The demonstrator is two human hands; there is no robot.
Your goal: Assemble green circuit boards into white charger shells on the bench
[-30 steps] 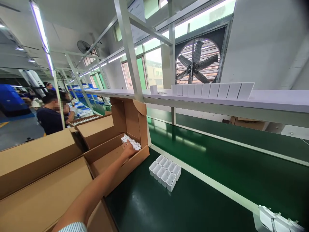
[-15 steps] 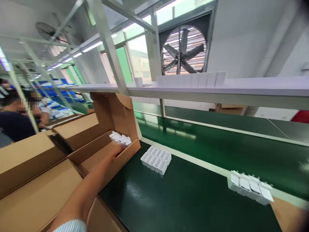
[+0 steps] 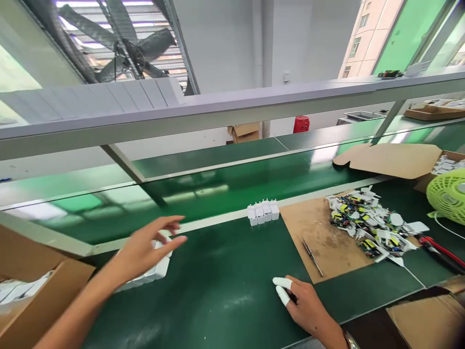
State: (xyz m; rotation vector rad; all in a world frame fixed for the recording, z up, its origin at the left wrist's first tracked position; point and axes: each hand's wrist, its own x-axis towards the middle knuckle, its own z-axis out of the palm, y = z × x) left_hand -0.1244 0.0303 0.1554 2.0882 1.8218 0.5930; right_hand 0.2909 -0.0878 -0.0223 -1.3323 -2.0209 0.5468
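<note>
Left hand [image 3: 145, 247]: spread open, empty, just above white tray [image 3: 160, 269], near-left on worktop [image 3: 225, 291], not gripped | right hand [image 3: 307, 305]: loosely open, empty, resting on worktop | charger row [image 3: 263, 212]: far centre, untouched

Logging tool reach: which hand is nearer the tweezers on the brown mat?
Right. The right hand lies just short of the tweezers; the left hand hovers far off, above a white tray.
</note>
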